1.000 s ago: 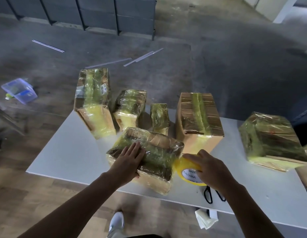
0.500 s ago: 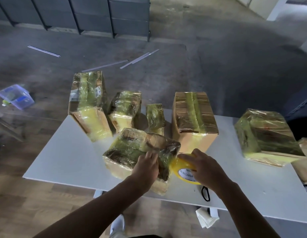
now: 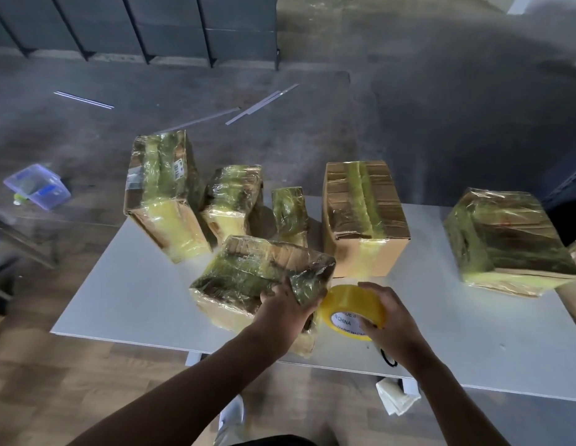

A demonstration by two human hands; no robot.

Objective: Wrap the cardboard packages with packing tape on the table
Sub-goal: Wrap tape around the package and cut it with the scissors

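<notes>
**Tape roll at the package's right end, both hands busy**

The white worktop [image 3: 135, 300] carries six cardboard packages, all glossy with tape. Five stand along its far side. A tall box [image 3: 161, 188] is at the left, a broad box [image 3: 360, 217] is in the middle, and a squat package [image 3: 505, 239] sits well apart at the right. A mid-sized parcel [image 3: 232, 201] and a slim parcel [image 3: 288, 210] stand between the first two. All are closed, so their contents are hidden.

The near package [image 3: 248, 278] lies at the front edge, its long axis running from far left to near right. On the floor to the left, a clear plastic tub [image 3: 37, 186] holds something blue, too blurred to name.

The tape roll [image 3: 354, 304] stands on edge just beside the near package's right end. I judge the next pass will run leftward along the package's long axis.

The left hand [image 3: 286, 312] has its grip curled over that right end. The right hand [image 3: 389, 320] has its grip closed round the roll. A scissors handle [image 3: 388, 357] peeks out by the right wrist.
</notes>
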